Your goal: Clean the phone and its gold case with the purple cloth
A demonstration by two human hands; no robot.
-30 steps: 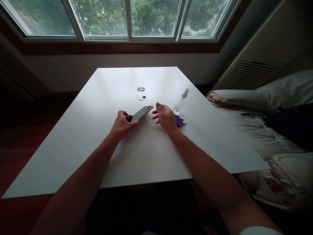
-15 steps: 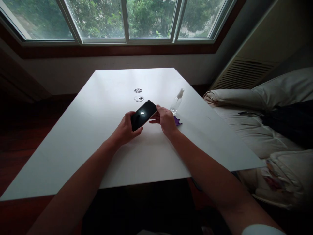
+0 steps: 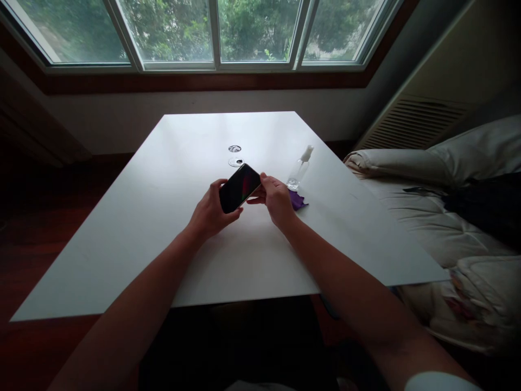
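Observation:
A black smartphone (image 3: 239, 188) is held tilted above the white table (image 3: 134, 228), its dark screen facing up with a faint reddish glow. My left hand (image 3: 212, 210) grips the phone's near left end, thumb and fingers along opposite edges. At the far right end, my right hand (image 3: 277, 200) pinches the phone's corner, its lower fingers partly hidden under the phone. Just beyond my right hand lies a purple cloth (image 3: 298, 200), partly covered by the hand. Behind the cloth stands a clear spray bottle (image 3: 298, 172) with a white top.
Two round fittings, a farther one (image 3: 235, 149) and a nearer one (image 3: 235, 162), are set on the table behind the phone. A window (image 3: 256, 32) lies beyond. Pale bedding (image 3: 439, 217) with a dark garment (image 3: 488, 206) borders the table's right side.
The view has shifted slightly, so the table and bottle sit a little farther right. On the phone's screen, the bright white reflection has given way to a dim reddish glow. Both hands keep their hold.

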